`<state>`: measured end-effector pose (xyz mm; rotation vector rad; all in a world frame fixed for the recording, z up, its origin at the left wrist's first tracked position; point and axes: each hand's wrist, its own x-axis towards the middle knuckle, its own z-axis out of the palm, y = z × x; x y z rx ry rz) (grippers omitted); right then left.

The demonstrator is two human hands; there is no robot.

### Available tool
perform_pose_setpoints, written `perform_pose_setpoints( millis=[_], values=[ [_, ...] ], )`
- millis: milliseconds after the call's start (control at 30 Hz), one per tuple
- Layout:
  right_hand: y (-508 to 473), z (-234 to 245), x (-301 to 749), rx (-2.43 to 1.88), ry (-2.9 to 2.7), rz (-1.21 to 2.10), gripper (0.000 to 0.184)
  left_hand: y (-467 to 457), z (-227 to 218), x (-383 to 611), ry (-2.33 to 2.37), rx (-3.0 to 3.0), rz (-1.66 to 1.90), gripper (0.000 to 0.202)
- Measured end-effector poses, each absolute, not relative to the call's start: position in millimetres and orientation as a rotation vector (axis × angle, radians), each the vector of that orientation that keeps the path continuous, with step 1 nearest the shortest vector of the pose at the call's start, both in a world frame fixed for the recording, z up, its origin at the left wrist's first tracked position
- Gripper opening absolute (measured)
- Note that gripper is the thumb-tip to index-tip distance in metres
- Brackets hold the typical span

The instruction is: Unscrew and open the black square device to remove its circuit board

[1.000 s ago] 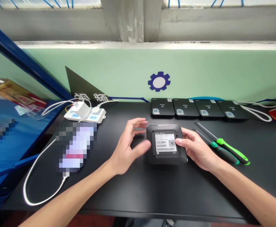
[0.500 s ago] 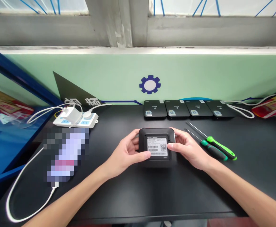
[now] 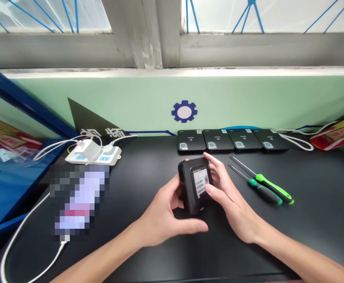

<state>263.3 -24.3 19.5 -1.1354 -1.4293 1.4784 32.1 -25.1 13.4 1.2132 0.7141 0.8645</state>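
Observation:
A black electronic box [image 3: 191, 198] with rounded corners is held above the table, tilted and turned so its side edge shows at the left. Its recessed face carries a white label [image 3: 200, 181] with barcodes and a QR code. My right hand [image 3: 233, 202] grips the box, thumb on the label and fingers behind the right edge. My left hand [image 3: 167, 216] has its fingers curled against the left side and back, while its thumb stretches out below, off the box. What the hidden fingertips touch at the back cannot be seen.
Two screwdrivers, one bright green [image 3: 273, 188] and one dark green [image 3: 266, 191], lie to the right. Several flat black boxes [image 3: 217, 140] line the wall. At left are a white power strip [image 3: 105, 157] and a blurred-out phone-like object [image 3: 85, 196] on a white cable [image 3: 5, 251].
The box has turned from facing me to an angle, showing its side. My left thumb has come off its face. The view has tilted up slightly.

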Motion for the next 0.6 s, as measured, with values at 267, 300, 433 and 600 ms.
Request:
perform_pose_setpoints(
  millis=[267, 300, 433, 600],
  values=[
    [-26.1, 24.4, 257.9, -0.956, -1.391, 1.808, 0.144, -19.0, -7.2, 30.8, 0.638, 1.838, 0.947, 0.132],
    [-25.3, 23.1, 256.3, -0.921, -1.368, 1.833, 0.144, -17.3, -7.7, 29.6, 0.647, 1.897, 0.968, 0.135],
    [-22.9, 16.5, 251.9, -0.774, -1.181, 1.936, 0.134, -14.8, -2.2, 23.2, 0.729, 1.957, 1.002, 0.122],
    [-13.3, 15.4, 253.9, -0.739, -0.819, 2.072, 0.101, -15.7, 3.0, 15.5, 0.966, 1.598, 0.989, 0.08]
  ],
)
